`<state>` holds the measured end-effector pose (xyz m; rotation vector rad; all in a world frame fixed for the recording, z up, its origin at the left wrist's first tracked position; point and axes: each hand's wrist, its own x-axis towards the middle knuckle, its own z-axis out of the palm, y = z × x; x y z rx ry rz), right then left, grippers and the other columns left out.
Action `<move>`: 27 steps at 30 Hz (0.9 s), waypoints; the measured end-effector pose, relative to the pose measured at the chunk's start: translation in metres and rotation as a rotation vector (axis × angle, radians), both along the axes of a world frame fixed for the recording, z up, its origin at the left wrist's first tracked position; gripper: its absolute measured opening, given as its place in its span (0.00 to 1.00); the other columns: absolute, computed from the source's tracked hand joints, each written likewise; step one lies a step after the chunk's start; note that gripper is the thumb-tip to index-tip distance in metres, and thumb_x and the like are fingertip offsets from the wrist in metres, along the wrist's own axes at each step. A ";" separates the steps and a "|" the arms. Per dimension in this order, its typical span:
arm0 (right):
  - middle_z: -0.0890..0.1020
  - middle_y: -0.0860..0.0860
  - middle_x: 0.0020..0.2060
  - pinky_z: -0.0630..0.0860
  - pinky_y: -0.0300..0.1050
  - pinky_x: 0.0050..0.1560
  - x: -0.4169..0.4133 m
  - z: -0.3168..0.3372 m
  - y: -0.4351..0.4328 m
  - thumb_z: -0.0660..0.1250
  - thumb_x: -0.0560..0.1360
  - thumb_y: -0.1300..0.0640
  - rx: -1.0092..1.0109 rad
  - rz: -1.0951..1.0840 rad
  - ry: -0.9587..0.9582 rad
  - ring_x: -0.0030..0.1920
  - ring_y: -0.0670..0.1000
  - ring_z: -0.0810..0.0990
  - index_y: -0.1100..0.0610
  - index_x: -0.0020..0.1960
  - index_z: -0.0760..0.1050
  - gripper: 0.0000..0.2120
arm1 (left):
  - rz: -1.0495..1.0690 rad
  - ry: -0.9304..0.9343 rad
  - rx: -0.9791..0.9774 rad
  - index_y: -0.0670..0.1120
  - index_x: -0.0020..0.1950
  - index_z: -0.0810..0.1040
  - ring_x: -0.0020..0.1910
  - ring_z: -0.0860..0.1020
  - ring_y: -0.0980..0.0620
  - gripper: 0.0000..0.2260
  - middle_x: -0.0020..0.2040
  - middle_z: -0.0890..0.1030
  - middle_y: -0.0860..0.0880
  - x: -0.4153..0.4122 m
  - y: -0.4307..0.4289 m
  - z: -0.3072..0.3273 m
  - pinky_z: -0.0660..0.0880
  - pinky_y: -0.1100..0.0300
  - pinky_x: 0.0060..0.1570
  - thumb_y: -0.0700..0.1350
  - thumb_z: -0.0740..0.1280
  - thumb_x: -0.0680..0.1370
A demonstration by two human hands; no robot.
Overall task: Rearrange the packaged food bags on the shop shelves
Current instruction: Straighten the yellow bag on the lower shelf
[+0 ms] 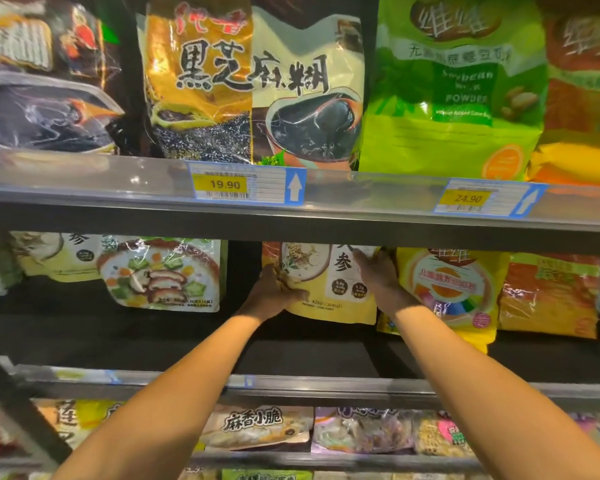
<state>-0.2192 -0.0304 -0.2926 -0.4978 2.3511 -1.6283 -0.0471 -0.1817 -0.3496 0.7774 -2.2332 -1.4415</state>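
A yellow food bag (326, 289) printed with a white bowl stands on the middle shelf (187, 341), its top hidden behind the upper shelf edge. My left hand (274, 292) grips its lower left side, fingers curled onto the front. My right hand (378, 275) holds its right edge, fingers reaching up along the bag. Both arms stretch forward into the shelf.
Left of the held bag stands a white mushroom-picture bag (163, 271), with a dark gap between. Right of it are a yellow-orange bag (451, 289) and an orange bag (551, 296). The upper shelf (118, 209) carries a black sesame bag (253, 88) and a green soybean powder bag (454, 91).
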 end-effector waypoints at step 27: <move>0.76 0.49 0.49 0.73 0.45 0.41 0.099 0.000 0.120 0.66 0.80 0.43 -0.057 0.104 -0.054 0.46 0.47 0.75 0.58 0.69 0.68 0.26 | 0.130 -0.101 -0.055 0.53 0.66 0.70 0.58 0.80 0.51 0.44 0.59 0.80 0.54 0.140 0.124 0.046 0.78 0.45 0.61 0.71 0.76 0.55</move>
